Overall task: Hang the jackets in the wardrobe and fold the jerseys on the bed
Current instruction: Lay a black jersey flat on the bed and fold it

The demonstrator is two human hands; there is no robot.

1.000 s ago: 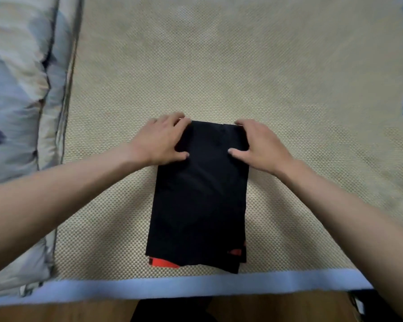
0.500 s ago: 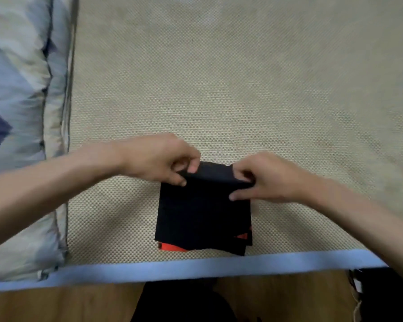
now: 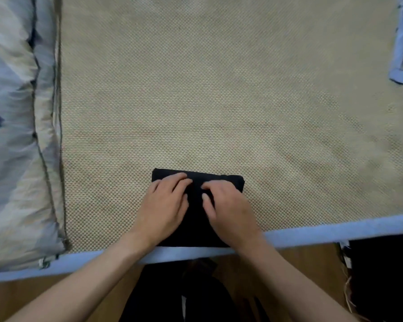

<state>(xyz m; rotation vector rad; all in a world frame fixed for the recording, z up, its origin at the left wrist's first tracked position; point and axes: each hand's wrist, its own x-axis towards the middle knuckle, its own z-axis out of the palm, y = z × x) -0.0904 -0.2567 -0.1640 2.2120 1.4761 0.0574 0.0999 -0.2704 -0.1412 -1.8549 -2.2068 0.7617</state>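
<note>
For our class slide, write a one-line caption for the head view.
Both hands, left hand and right hand, press flat on a folded black jersey on the woven beige bed mat.

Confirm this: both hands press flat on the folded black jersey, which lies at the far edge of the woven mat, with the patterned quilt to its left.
Not quite. The head view shows the folded black jersey at the near edge of the woven mat, against its blue border. The rest holds: left hand and right hand press flat on it, with the patterned quilt to its left.
</note>
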